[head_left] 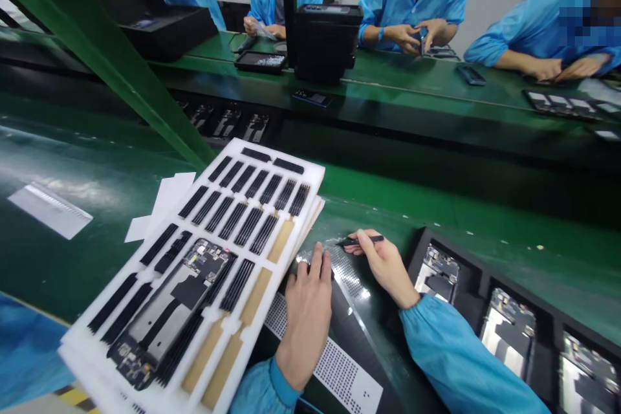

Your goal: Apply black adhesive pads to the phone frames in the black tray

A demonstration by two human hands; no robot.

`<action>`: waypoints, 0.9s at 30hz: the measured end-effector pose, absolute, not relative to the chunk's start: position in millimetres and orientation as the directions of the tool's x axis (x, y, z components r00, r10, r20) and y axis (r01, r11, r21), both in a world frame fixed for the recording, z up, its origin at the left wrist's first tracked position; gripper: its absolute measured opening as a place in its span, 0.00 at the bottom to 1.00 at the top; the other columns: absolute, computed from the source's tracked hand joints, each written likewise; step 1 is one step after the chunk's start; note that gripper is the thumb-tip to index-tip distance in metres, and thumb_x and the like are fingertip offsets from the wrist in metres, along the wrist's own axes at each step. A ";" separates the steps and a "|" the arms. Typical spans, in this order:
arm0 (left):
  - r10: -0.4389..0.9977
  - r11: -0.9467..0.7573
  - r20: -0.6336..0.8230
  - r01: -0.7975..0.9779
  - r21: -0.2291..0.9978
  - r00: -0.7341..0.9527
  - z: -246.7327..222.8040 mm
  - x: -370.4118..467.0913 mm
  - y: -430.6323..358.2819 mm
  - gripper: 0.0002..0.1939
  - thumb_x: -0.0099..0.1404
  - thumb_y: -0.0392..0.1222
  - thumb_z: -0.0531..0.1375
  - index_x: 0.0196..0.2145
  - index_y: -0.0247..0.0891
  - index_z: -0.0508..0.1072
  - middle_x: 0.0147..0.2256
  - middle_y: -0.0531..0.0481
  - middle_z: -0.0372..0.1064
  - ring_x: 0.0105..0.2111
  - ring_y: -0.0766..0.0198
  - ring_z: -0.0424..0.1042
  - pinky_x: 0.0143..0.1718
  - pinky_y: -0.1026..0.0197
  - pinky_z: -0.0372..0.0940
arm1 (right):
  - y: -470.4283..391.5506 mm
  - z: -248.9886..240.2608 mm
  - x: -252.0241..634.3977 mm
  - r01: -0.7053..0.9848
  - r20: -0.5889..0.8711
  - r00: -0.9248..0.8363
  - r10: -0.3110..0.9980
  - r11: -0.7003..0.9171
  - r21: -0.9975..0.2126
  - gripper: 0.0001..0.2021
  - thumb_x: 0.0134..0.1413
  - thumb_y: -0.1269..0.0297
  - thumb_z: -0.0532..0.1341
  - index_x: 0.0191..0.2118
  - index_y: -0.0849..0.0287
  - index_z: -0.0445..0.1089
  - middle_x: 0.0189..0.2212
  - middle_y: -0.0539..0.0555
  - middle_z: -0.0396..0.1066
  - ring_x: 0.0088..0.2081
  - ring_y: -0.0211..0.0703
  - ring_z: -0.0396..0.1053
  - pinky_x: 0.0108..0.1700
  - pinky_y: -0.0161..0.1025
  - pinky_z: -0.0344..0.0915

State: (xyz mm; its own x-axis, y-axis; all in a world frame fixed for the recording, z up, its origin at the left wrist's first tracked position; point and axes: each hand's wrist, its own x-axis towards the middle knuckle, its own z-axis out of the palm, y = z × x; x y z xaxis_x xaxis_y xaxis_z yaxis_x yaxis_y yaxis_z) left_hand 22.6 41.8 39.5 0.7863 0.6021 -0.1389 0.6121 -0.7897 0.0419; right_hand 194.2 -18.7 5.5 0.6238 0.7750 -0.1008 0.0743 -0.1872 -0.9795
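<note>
My right hand (385, 265) pinches black tweezers (361, 241), their tips pointing left over a clear sheet with rows of tiny dots (350, 277). Beside it, my left hand (309, 310) lies palm down at the sheet's left edge with fingers stretched out; what lies under the palm is hidden. A white strip with rows of small black dots (347, 372) runs below my left hand. Left of that hand, an opened phone body (187, 297) rests on a white foam tray (279, 268) whose slots hold black strips (237, 284).
A black tray (470, 284) with several opened phone bodies stands at right. A green post (111, 58) slants across the left. White papers (165, 200) lie behind the foam tray. Across the dark conveyor (388, 136), several people in blue smocks work at a green bench (402, 81).
</note>
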 end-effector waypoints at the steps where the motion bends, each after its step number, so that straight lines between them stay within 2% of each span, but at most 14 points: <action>1: 0.598 -0.794 -0.142 0.607 0.033 0.789 38.5 23.2 42.5 0.38 0.59 0.19 0.52 0.65 0.38 0.65 0.68 0.39 0.57 0.49 0.48 0.73 0.41 0.50 0.75 | -18.7 5.8 194.1 0.077 -0.099 0.617 0.780 -0.186 -0.980 0.26 0.63 0.36 0.58 0.40 0.58 0.74 0.32 0.57 0.80 0.34 0.51 0.80 0.41 0.45 0.76; 6: 0.590 -0.798 -0.194 0.603 0.010 0.784 38.4 23.4 44.3 0.38 0.59 0.19 0.52 0.66 0.37 0.64 0.69 0.43 0.55 0.48 0.50 0.73 0.41 0.51 0.76 | -19.0 5.6 193.2 0.095 -0.096 0.592 0.800 -0.188 -0.978 0.25 0.64 0.38 0.58 0.40 0.57 0.75 0.33 0.57 0.81 0.35 0.51 0.80 0.41 0.45 0.76; 13: 0.591 -0.794 -0.186 0.607 0.038 0.785 34.0 25.7 45.0 0.40 0.57 0.17 0.50 0.66 0.36 0.64 0.69 0.44 0.54 0.49 0.48 0.73 0.40 0.49 0.76 | -19.4 4.2 193.1 0.114 -0.085 0.577 0.812 -0.183 -0.977 0.24 0.65 0.40 0.57 0.41 0.58 0.75 0.33 0.58 0.81 0.35 0.51 0.79 0.42 0.47 0.77; 15: 0.601 -0.772 -0.181 0.624 0.119 0.778 33.4 25.1 45.2 0.40 0.57 0.16 0.49 0.65 0.37 0.65 0.69 0.44 0.55 0.50 0.46 0.73 0.41 0.47 0.76 | -18.8 4.1 193.2 0.115 -0.081 0.578 0.812 -0.179 -0.977 0.24 0.65 0.40 0.58 0.41 0.58 0.76 0.34 0.58 0.81 0.35 0.51 0.79 0.42 0.47 0.77; 17: 0.649 -0.691 -0.147 0.660 0.296 0.746 35.7 23.4 45.5 0.36 0.60 0.17 0.49 0.63 0.37 0.68 0.66 0.41 0.61 0.52 0.44 0.72 0.45 0.45 0.74 | -18.5 5.8 193.7 0.115 -0.072 0.585 0.808 -0.171 -0.979 0.24 0.65 0.40 0.58 0.42 0.59 0.76 0.34 0.58 0.81 0.35 0.51 0.80 0.42 0.47 0.77; 18: 0.698 -0.606 -0.117 0.670 0.428 0.706 37.9 22.2 45.6 0.32 0.63 0.20 0.49 0.61 0.36 0.69 0.64 0.39 0.65 0.54 0.44 0.71 0.48 0.44 0.72 | -18.9 7.7 194.0 0.106 -0.068 0.592 0.803 -0.162 -0.981 0.25 0.65 0.40 0.58 0.41 0.59 0.76 0.33 0.58 0.81 0.35 0.51 0.80 0.42 0.47 0.77; 20: 0.815 -0.332 -0.102 0.603 0.726 0.571 44.1 19.2 45.7 0.21 0.70 0.29 0.52 0.57 0.36 0.71 0.56 0.38 0.73 0.53 0.47 0.71 0.51 0.47 0.69 | -22.2 13.9 194.2 0.063 -0.066 0.610 0.790 -0.132 -0.989 0.25 0.65 0.40 0.58 0.41 0.60 0.76 0.31 0.58 0.80 0.34 0.51 0.80 0.42 0.47 0.77; 22: 0.847 0.036 -0.235 0.390 0.920 0.477 51.7 15.4 45.4 0.13 0.72 0.42 0.56 0.49 0.37 0.74 0.44 0.40 0.76 0.43 0.54 0.74 0.43 0.55 0.70 | -29.6 23.6 192.6 0.002 -0.071 0.631 0.773 -0.093 -0.996 0.24 0.66 0.42 0.58 0.41 0.60 0.77 0.30 0.58 0.80 0.34 0.51 0.79 0.41 0.46 0.77; 23: 0.804 0.227 -0.335 0.266 0.937 0.492 55.8 13.5 44.9 0.12 0.71 0.46 0.57 0.45 0.38 0.74 0.40 0.43 0.75 0.36 0.58 0.74 0.35 0.58 0.69 | -34.7 29.8 190.9 -0.015 -0.069 0.635 0.769 -0.077 -0.997 0.23 0.67 0.43 0.58 0.42 0.60 0.77 0.32 0.58 0.80 0.35 0.51 0.79 0.41 0.46 0.77; 25: 0.644 0.546 -0.480 0.081 0.834 0.595 64.3 9.6 43.0 0.11 0.69 0.48 0.59 0.40 0.37 0.72 0.35 0.46 0.72 0.28 0.64 0.68 0.24 0.64 0.63 | -46.5 44.0 185.7 0.013 -0.036 0.631 0.775 -0.057 -0.998 0.21 0.69 0.47 0.57 0.41 0.59 0.79 0.36 0.59 0.81 0.38 0.50 0.79 0.44 0.45 0.76; 27: 0.514 0.717 -0.515 -0.014 0.697 0.686 72.7 6.3 39.9 0.11 0.66 0.45 0.62 0.43 0.36 0.72 0.36 0.46 0.71 0.28 0.66 0.66 0.22 0.65 0.61 | -57.7 59.4 179.1 0.088 0.008 0.615 0.789 -0.058 -0.994 0.20 0.70 0.50 0.58 0.39 0.57 0.81 0.39 0.59 0.81 0.41 0.49 0.79 0.45 0.42 0.76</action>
